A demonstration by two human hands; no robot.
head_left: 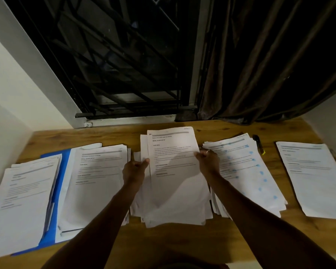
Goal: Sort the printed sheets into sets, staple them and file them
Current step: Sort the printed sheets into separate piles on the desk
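- Both forearms reach in from the near edge of the wooden desk [241, 247], one to each side of the middle pile [175, 206], likely so a sheet can be steadied by both edges
- The left hand [134, 171] has its fingers closed on the left edge of the top sheet [173, 152], thumb on the face
- The right hand [208, 162], a ring on one finger, pinches the same sheet's right edge; the sheet looks raised off the pile at its far end, probably to read its heading
- That sheet is white with a grey header bar and short blocks of print too blurred to read
- Other piles lie in a row, apparently one per set: two at left on an open blue folder [61, 183], one with blue marks [246, 171] just right, another [314, 175] further right
- A dark pen-like object with a yellow tip [259, 144] lies beyond the piles; no stapler is visible
- At the far edge stand a barred window [124, 55] and a dark curtain [260, 65]
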